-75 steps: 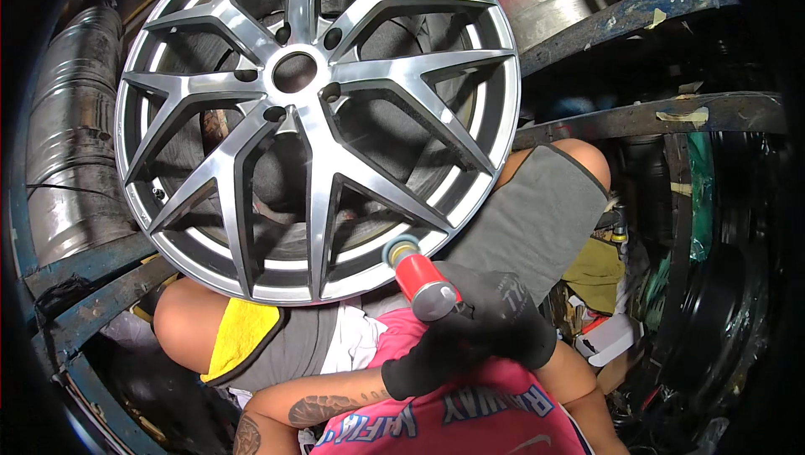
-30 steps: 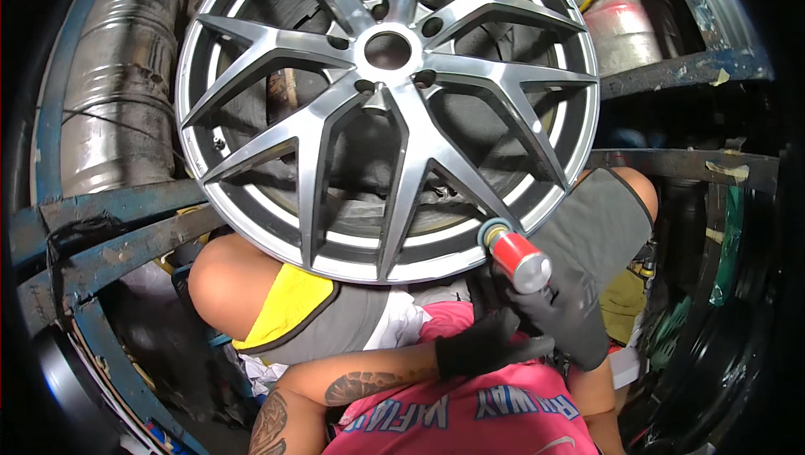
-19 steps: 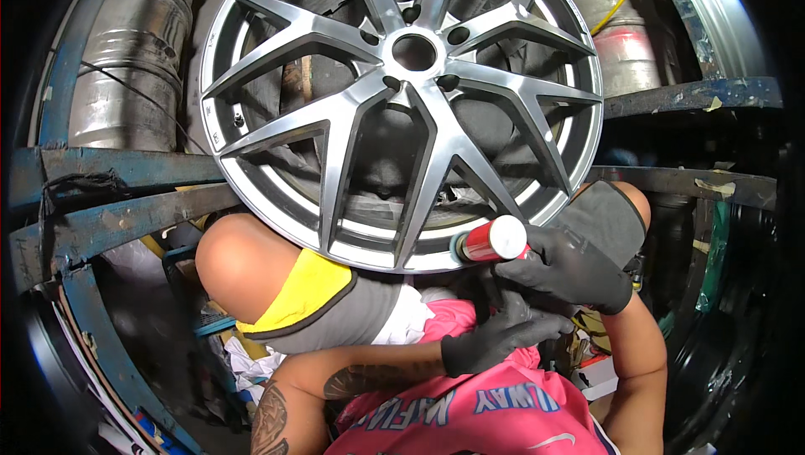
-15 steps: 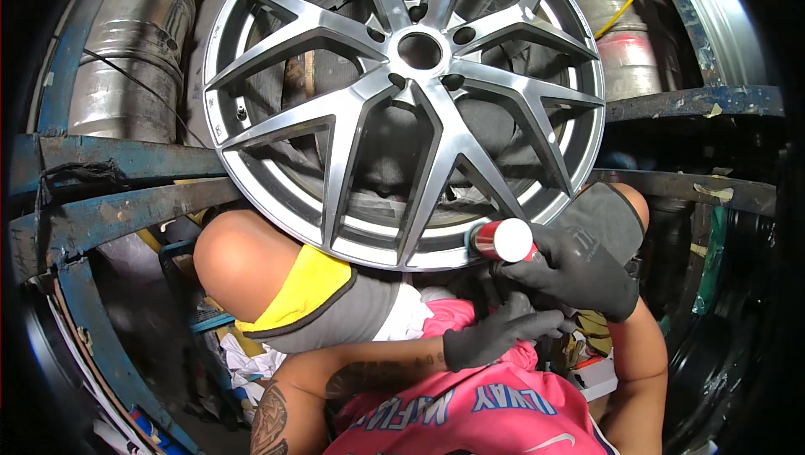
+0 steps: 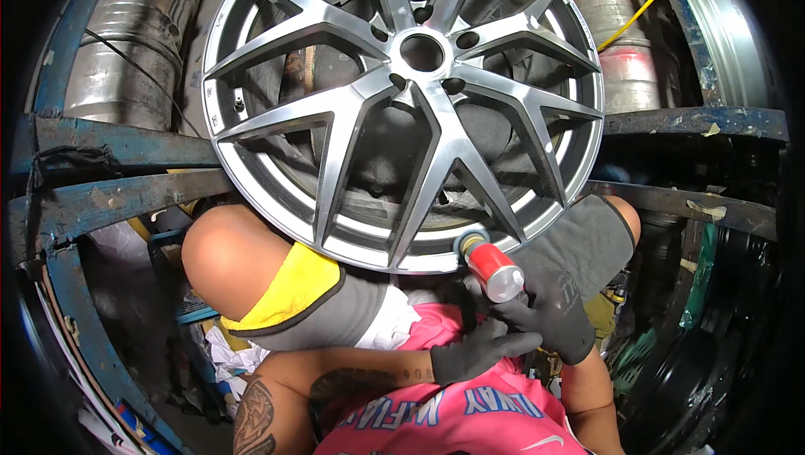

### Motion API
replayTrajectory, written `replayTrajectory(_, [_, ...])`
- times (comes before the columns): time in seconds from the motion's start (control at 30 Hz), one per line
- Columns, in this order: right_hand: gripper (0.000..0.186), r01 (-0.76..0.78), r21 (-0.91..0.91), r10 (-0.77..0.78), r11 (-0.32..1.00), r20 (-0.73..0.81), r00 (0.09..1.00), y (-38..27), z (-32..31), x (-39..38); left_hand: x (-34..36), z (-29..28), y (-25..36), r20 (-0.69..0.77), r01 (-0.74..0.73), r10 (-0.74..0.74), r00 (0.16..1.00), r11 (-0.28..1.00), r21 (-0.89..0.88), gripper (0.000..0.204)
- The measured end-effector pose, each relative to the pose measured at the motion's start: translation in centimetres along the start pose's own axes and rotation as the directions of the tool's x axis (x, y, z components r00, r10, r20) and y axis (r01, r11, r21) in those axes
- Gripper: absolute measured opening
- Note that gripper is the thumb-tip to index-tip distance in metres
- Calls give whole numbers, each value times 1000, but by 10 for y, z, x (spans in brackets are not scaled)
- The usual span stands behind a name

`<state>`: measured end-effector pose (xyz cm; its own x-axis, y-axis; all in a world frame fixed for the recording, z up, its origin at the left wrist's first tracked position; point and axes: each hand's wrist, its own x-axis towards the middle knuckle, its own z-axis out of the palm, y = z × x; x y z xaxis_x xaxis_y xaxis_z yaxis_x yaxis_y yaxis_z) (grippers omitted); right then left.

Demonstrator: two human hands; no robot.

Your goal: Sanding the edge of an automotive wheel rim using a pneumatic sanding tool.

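A large silver alloy wheel (image 5: pixel 436 153) with Y-shaped spokes lies face up before me, its near rim between my knees. In a dark glove, my right hand (image 5: pixel 553 312) is closed round a small red power sander (image 5: pixel 490 270). The round pad (image 5: pixel 471 241) at its far end is at the wheel's near lip, right of centre; whether it presses on the metal I cannot tell. Just below, my gloved left hand (image 5: pixel 474 356) points right, fingers stretched out close to the right hand. No object shows in it. The sander's lower body is hidden by the right hand.
Blue, worn metal frame bars (image 5: pixel 126 153) run along both sides. Stained metal drums (image 5: pixel 134 44) stand at far left and far right. A yellow hose (image 5: pixel 646 6) crosses the far right. A yellow cloth (image 5: pixel 289 287) lies over my left thigh; crumpled white paper (image 5: pixel 239 358) lies below it.
My right hand has come nearer to me and the sander is tilted, so its red side and pad show more. The left hand has shifted slightly left. The wheel looks slightly turned.
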<state>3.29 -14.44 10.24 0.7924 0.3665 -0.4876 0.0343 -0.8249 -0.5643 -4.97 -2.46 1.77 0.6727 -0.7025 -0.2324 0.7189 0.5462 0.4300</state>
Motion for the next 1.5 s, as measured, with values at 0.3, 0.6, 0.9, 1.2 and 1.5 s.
replayTrajectory(0.3, [50, 113, 4, -113, 994, 21, 993, 4, -4, -3, 1, -29, -52, 437, -561, 406, 802, 261, 786, 47])
replayTrajectory(0.6, [40, 213, -61, -219, 975, -122, 968, 23, -2, -5, 5, -15, -21, 225, -380, 348, 910, 484, 788, 31])
replayTrajectory(0.9, [44, 262, -40, -265, 964, -133, 955, 27, 2, -13, 9, -8, -30, 184, -381, 397, 899, 503, 775, 29])
replayTrajectory(1.2, [41, 262, 21, -251, 965, -222, 942, 31, 14, -15, 5, -10, -45, 319, -301, 378, 869, -108, 948, 21])
replayTrajectory(1.5, [37, 196, -347, -317, 917, -338, 886, 22, 20, -26, -2, -25, -73, 64, -170, 197, 978, 592, 788, 34])
